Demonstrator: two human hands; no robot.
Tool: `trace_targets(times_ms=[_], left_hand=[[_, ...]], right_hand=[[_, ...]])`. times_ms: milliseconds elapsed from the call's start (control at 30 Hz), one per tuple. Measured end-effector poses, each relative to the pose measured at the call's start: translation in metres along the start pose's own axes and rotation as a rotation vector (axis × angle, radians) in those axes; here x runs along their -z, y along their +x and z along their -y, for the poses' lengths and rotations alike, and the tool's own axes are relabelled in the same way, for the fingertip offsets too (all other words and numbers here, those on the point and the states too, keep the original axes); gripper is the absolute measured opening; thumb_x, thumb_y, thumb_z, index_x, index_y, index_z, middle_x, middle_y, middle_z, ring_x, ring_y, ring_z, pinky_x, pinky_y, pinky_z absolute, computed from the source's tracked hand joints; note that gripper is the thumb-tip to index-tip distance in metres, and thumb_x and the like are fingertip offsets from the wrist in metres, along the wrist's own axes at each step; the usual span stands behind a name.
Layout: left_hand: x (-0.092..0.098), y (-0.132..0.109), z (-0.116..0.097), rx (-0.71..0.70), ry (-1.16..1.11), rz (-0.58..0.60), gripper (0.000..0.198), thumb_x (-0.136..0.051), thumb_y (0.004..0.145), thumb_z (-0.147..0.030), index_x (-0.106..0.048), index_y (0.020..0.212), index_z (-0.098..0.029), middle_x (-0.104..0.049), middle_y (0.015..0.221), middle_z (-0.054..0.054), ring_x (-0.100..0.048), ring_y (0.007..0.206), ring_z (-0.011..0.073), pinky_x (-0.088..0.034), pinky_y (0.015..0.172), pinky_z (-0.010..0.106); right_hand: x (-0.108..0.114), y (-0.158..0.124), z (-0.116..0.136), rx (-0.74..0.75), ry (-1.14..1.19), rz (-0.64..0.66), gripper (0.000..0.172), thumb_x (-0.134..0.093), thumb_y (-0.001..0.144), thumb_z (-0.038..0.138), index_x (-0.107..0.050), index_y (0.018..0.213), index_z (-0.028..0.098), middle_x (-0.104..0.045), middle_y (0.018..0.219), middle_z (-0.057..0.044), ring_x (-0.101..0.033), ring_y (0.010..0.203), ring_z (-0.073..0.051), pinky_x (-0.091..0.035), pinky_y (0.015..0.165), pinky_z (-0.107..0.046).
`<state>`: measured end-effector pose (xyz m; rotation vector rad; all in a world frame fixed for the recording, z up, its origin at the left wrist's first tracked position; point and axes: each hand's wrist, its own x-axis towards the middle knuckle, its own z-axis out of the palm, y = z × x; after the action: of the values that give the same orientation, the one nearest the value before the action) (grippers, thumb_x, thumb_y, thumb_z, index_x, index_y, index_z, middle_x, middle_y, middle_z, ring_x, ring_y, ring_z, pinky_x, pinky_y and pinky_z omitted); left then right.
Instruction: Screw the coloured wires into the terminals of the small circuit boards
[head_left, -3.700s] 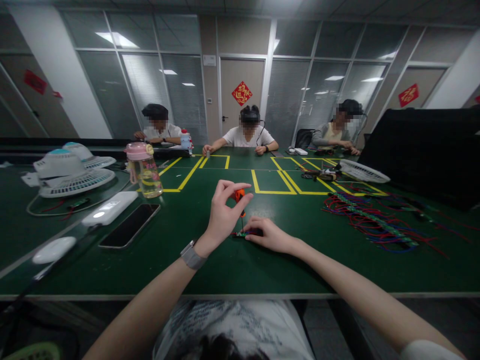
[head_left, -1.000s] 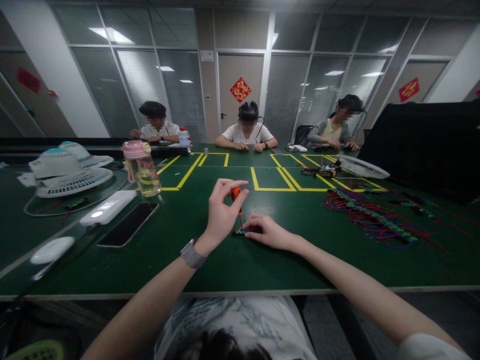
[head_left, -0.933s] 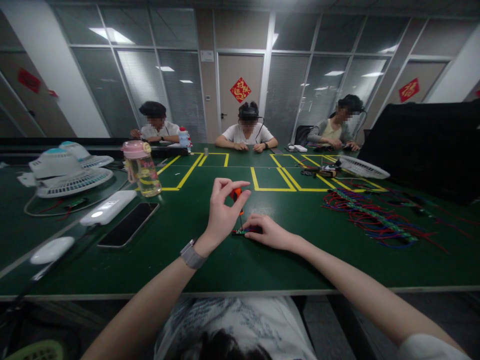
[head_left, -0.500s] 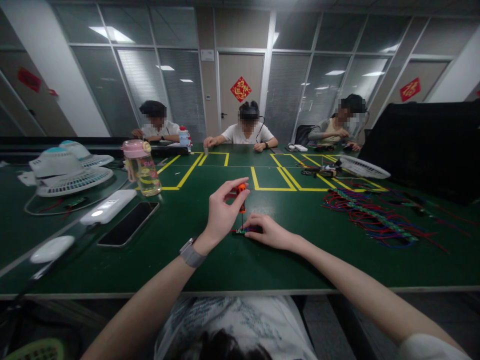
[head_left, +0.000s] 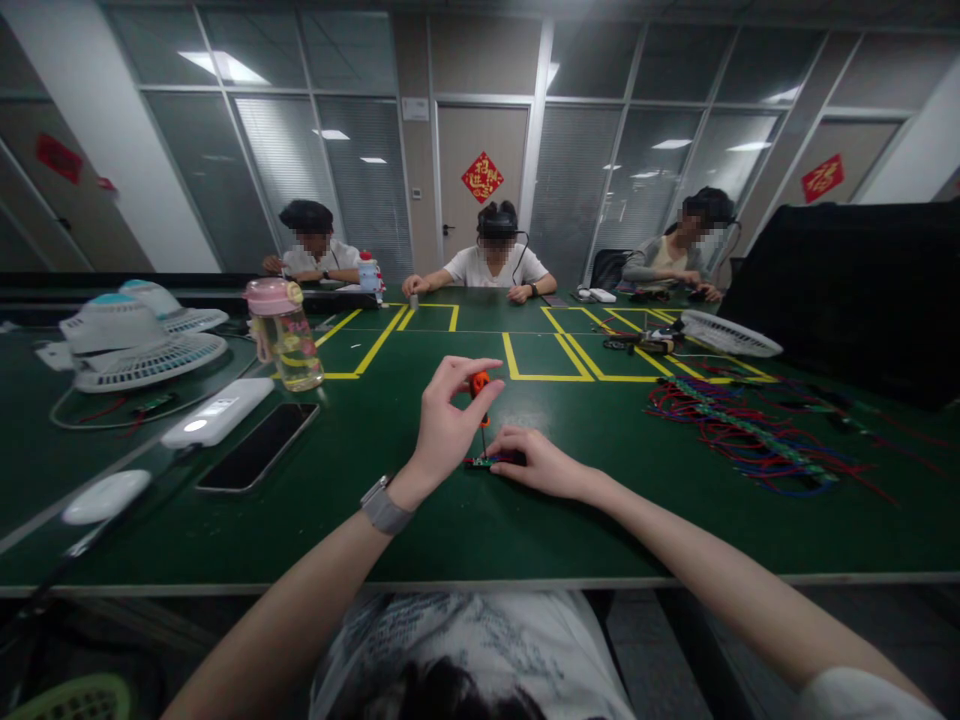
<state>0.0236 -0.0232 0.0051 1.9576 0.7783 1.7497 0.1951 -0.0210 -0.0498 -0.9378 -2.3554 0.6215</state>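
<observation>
My left hand [head_left: 448,415] is closed around the handle of an orange and black screwdriver [head_left: 480,384], index finger reaching past its top. The thin shaft points down, nearly upright with a slight tilt, and its tip meets a small green circuit board [head_left: 478,463] lying on the table. From the right, my right hand [head_left: 536,463] pinches the end of that board and its red and blue wires, fingers low against the tabletop. Those fingers hide part of the board.
To the left are a phone [head_left: 259,450], a white power bank [head_left: 219,413], a pink-lidded bottle [head_left: 281,335] and white fans [head_left: 150,345]. A row of wired boards [head_left: 750,430] lies right, before a black box [head_left: 847,300]. Several people sit across the green table [head_left: 360,540].
The screwdriver's handle has tipped slightly to the left, and my left thumb and index finger have shifted a little to the right. My right hand and the board stay almost where they were.
</observation>
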Motion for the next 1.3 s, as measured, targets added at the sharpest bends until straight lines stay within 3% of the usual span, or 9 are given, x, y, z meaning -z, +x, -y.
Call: trace_targets(times_ms=[200, 300, 433, 600, 767, 867, 1000, 1167, 1300], left_hand=[[0.0002, 0.0013, 0.0010, 0.023, -0.063, 0.062, 0.033, -0.043, 0.096, -0.027, -0.063, 0.122, -0.026, -0.058, 0.121, 0.006, -0.059, 0.106, 0.0163, -0.051, 0.089, 0.029], [-0.0024, 0.0000, 0.0008, 0.116, -0.199, 0.067, 0.037, -0.042, 0.097, -0.029, -0.055, 0.131, -0.023, -0.059, 0.128, 0.009, -0.064, 0.100, 0.0172, -0.056, 0.083, 0.031], [-0.0024, -0.0004, 0.0006, 0.092, -0.119, 0.014, 0.030, -0.057, 0.090, -0.030, -0.064, 0.118, -0.022, -0.064, 0.110, 0.007, -0.064, 0.093, 0.0162, -0.055, 0.077, 0.027], [0.0006, 0.0011, 0.0020, -0.019, 0.083, -0.049, 0.025, -0.070, 0.081, -0.031, -0.071, 0.105, -0.025, -0.052, 0.098, 0.004, -0.058, 0.090, 0.0144, -0.051, 0.078, 0.025], [-0.0006, 0.0006, 0.0045, 0.036, -0.056, 0.017, 0.033, -0.045, 0.096, -0.030, -0.061, 0.125, -0.026, -0.056, 0.124, 0.007, -0.058, 0.111, 0.0178, -0.051, 0.090, 0.029], [-0.0021, -0.0002, 0.0056, 0.124, -0.197, 0.057, 0.039, -0.042, 0.097, -0.030, -0.053, 0.134, -0.026, -0.056, 0.133, 0.008, -0.062, 0.108, 0.0189, -0.055, 0.087, 0.032], [-0.0025, -0.0007, 0.0028, 0.176, -0.233, 0.067, 0.039, -0.050, 0.094, -0.030, -0.054, 0.132, -0.022, -0.063, 0.123, 0.009, -0.067, 0.095, 0.0174, -0.057, 0.079, 0.030], [-0.0009, -0.0004, -0.0009, 0.029, 0.016, 0.005, 0.025, -0.066, 0.084, -0.029, -0.069, 0.109, -0.025, -0.059, 0.098, 0.004, -0.060, 0.089, 0.0146, -0.053, 0.076, 0.025], [0.0008, 0.0011, 0.0036, 0.028, 0.105, -0.073, 0.029, -0.056, 0.091, -0.031, -0.066, 0.118, -0.025, -0.054, 0.103, 0.005, -0.058, 0.094, 0.0143, -0.050, 0.083, 0.027]], right_hand=[[-0.0003, 0.0001, 0.0000, 0.004, 0.004, -0.008, 0.016, -0.064, 0.085, 0.018, -0.071, 0.099, 0.014, -0.063, 0.092, -0.007, -0.061, 0.084, -0.017, -0.048, 0.079, -0.029], [-0.0007, -0.0001, -0.0006, 0.006, 0.008, -0.010, 0.016, -0.064, 0.084, 0.018, -0.071, 0.098, 0.014, -0.064, 0.093, -0.007, -0.061, 0.085, -0.018, -0.048, 0.079, -0.029], [-0.0010, -0.0004, -0.0009, 0.003, 0.002, -0.012, 0.017, -0.064, 0.084, 0.017, -0.071, 0.099, 0.014, -0.063, 0.091, -0.007, -0.060, 0.083, -0.017, -0.048, 0.077, -0.029], [-0.0004, -0.0005, 0.0003, 0.001, 0.000, -0.011, 0.016, -0.064, 0.084, 0.017, -0.071, 0.098, 0.015, -0.063, 0.091, -0.006, -0.060, 0.082, -0.017, -0.048, 0.077, -0.029], [0.0003, 0.0001, 0.0012, 0.006, -0.008, -0.002, 0.016, -0.064, 0.084, 0.018, -0.071, 0.099, 0.015, -0.064, 0.092, -0.007, -0.061, 0.084, -0.017, -0.048, 0.079, -0.030], [0.0007, 0.0001, 0.0021, 0.000, -0.010, -0.001, 0.016, -0.064, 0.084, 0.018, -0.071, 0.099, 0.015, -0.064, 0.092, -0.007, -0.061, 0.084, -0.017, -0.048, 0.078, -0.029], [0.0008, -0.0003, 0.0023, -0.003, -0.001, 0.004, 0.017, -0.063, 0.085, 0.018, -0.071, 0.100, 0.014, -0.063, 0.091, -0.006, -0.060, 0.081, -0.016, -0.048, 0.077, -0.029], [-0.0006, -0.0004, 0.0001, -0.005, 0.007, -0.009, 0.016, -0.064, 0.084, 0.018, -0.071, 0.098, 0.015, -0.062, 0.090, -0.006, -0.059, 0.080, -0.016, -0.048, 0.077, -0.029], [0.0002, -0.0004, 0.0014, -0.012, -0.006, -0.006, 0.017, -0.064, 0.084, 0.018, -0.071, 0.099, 0.015, -0.062, 0.090, -0.006, -0.059, 0.080, -0.016, -0.048, 0.077, -0.029]])
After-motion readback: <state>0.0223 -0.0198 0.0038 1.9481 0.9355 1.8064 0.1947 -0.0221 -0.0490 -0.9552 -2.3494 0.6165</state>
